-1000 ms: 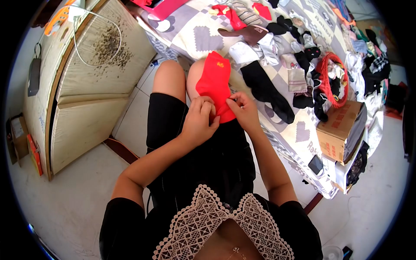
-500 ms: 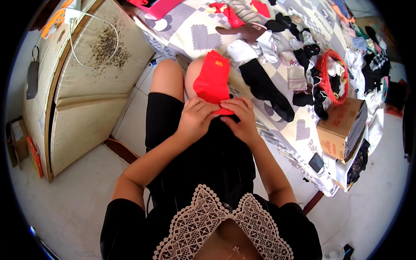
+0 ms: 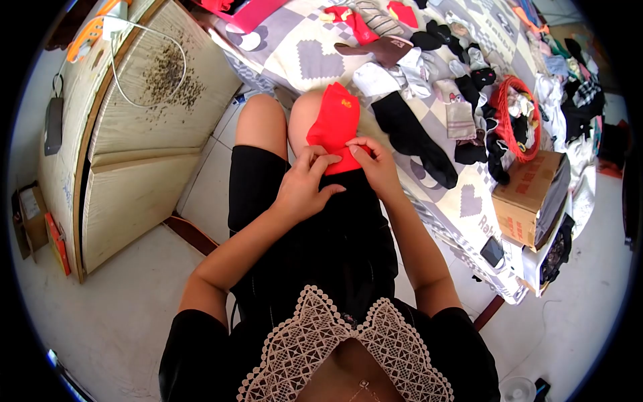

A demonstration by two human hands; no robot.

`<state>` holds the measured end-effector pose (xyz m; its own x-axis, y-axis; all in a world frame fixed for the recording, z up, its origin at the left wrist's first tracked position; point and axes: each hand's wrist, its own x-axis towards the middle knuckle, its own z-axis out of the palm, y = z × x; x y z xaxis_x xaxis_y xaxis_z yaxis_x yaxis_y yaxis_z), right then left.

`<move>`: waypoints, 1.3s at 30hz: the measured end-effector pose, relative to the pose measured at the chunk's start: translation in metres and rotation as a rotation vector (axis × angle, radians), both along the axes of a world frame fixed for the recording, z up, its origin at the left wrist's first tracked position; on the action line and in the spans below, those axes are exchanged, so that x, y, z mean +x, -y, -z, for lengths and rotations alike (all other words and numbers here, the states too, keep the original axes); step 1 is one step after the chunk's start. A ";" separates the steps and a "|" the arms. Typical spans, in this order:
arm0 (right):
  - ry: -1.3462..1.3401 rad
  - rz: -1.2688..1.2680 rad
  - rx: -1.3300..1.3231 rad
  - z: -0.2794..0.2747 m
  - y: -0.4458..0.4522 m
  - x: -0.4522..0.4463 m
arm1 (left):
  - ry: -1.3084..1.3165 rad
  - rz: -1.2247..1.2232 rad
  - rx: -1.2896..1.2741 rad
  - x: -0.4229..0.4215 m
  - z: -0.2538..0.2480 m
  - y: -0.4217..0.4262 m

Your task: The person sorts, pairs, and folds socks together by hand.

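A red sock [image 3: 335, 124] with a small yellow mark lies over my right knee and thigh. My left hand [image 3: 305, 181] rests at the sock's lower left edge, its fingers bent over the fabric and its thumb held apart. At the lower right edge, my right hand [image 3: 373, 164] pinches the red fabric between thumb and fingers. To the right, a long black sock [image 3: 415, 141] lies on the patterned bed cover [image 3: 321, 60]. A white sock [image 3: 376, 79] and a brown sock [image 3: 385, 50] are just above it.
A red basket [image 3: 516, 151] holding socks stands beside a cardboard box [image 3: 526, 194] on the right. A phone [image 3: 492, 251] lies near the bed's edge. Wooden panels [image 3: 134, 167] with a white cable stand at left. A pink box [image 3: 251, 15] sits at the top.
The sock's lower part, bunched between my hands at first, now lies flatter on my thigh. My left thumb has moved off the fabric, and my right fingers have shifted along the edge.
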<state>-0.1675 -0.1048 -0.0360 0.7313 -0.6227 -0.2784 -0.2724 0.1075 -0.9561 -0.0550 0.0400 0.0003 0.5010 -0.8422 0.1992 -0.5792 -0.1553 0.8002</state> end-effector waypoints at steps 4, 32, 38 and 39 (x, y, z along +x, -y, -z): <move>0.076 -0.077 -0.328 -0.012 -0.004 -0.001 | 0.082 0.007 -0.039 0.011 0.012 0.005; 0.188 0.157 -0.583 -0.024 -0.006 0.011 | -0.001 0.055 -0.044 0.022 0.009 0.011; 0.142 -0.229 -0.447 -0.017 0.008 0.004 | -0.375 -0.130 0.260 0.024 0.011 0.016; 0.144 -0.229 -0.447 -0.014 0.009 0.007 | -0.315 -0.181 0.292 0.023 0.006 0.018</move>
